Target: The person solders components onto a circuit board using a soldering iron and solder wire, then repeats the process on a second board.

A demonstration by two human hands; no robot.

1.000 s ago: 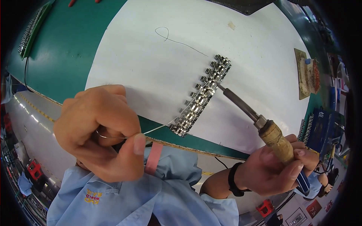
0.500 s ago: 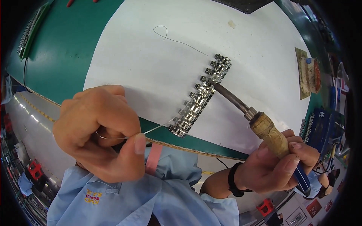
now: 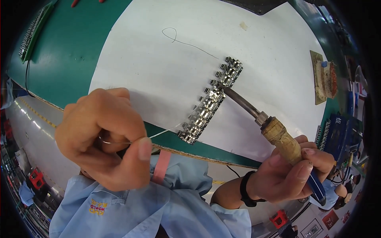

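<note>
Metal strip (image 3: pixel 205 112) faces soldering iron (image 3: pixel 274 130): left hand (image 3: pixel 89 133) pinches wire (image 3: pixel 164 131), right hand (image 3: pixel 282 180) grips handle (image 3: pixel 288 148); steady tip likely helps!

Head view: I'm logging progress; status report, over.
Left hand pinching silvery wire. Right hand gripping soldering iron, tip at metal component strip. Strip on white sheet; loose dark wire near strip's far end.

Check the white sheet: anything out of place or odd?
Yes: a thin dark strand lies loose on the white sheet, curled into a loop, its tail trailing toward the far end of the metallic strip, perhaps a stray offcut. A small tan patch also stands out against the white.
</note>
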